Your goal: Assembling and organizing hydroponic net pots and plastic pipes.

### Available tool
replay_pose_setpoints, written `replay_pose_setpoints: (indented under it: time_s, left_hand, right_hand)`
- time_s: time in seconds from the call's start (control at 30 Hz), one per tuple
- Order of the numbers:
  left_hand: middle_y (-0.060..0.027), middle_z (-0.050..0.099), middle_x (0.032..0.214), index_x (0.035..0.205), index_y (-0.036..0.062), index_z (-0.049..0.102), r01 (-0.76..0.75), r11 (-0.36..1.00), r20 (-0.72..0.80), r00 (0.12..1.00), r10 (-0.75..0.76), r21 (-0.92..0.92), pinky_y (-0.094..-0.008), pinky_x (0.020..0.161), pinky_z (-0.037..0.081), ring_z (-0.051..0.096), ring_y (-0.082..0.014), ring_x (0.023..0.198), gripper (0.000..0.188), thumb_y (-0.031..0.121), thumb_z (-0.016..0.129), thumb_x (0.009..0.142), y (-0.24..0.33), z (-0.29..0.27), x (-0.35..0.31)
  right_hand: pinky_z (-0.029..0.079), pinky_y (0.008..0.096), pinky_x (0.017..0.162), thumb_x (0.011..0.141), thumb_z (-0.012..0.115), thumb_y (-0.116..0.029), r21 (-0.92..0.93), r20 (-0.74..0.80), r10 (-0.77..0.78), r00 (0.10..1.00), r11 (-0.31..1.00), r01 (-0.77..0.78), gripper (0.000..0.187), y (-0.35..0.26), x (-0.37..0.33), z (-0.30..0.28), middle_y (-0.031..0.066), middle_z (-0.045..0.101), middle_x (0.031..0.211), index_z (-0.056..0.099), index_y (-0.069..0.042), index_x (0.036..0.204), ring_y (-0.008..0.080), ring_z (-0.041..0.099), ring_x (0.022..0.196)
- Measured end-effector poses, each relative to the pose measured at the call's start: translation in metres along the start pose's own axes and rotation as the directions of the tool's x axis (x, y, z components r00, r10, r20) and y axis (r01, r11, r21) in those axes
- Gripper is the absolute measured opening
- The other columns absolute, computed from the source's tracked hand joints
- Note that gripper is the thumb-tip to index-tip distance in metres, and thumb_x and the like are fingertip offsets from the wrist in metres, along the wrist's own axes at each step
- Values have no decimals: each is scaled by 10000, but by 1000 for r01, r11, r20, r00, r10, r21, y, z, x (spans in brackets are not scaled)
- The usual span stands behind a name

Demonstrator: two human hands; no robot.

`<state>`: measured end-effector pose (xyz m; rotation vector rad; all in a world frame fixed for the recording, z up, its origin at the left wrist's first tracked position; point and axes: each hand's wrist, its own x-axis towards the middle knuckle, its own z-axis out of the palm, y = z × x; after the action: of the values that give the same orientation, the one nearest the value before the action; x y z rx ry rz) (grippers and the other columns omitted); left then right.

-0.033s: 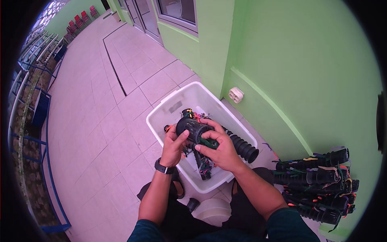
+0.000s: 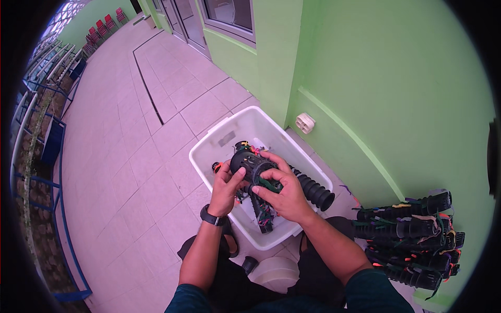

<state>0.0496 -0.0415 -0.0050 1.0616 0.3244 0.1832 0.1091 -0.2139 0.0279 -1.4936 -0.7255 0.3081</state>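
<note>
Above a white plastic tub, both hands hold a black slotted plastic pot, tilted with its wide rim toward the upper left. My left hand grips the rim end, thumb on the pot's side. At the narrower end, my right hand has its fingers bent around the pot and pinches a dark green strip. Inside the tub lie a stack of nested black pots, reaching the right rim, and more black pots with coloured strips. My hands partly hide them.
Several stacks of black pots with coloured strips lie on the right by the green wall. A small black pot and a pale round object are between my legs. A white socket projects from the wall. Blue railings line the left.
</note>
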Motion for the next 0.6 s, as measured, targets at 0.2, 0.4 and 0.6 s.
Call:
replay_pose_setpoints:
  time_s: [0.2,0.4,0.6]
  left_hand:
    - [-55,652,979,1024,12,635,-422,610,3,824,567,670,-324,839,456,586,-177,882,302,132,788,793,-16,16,-4]
    - [-59,632,793,840,11,670,-448,532,41,791,611,719,-321,783,436,547,-184,822,166,79,798,760,-14,35,-7]
    - [-105,633,824,895,-5,629,-442,433,156,819,553,786,-367,752,447,556,-262,824,120,108,667,887,-21,34,0]
  right_hand:
    - [306,463,1060,750,754,-144,-509,-160,-161,974,859,58,215,5,1,0,153,520,1326,657,-36,908,349,459,1256]
    - [244,512,1070,770,728,-137,-669,-215,-202,955,743,7,191,3,0,7,133,515,1331,665,-52,929,322,447,1269]
    - [213,550,1077,781,726,-166,-770,-222,-212,952,637,-38,188,8,-5,5,114,517,1328,675,-62,929,296,447,1275]
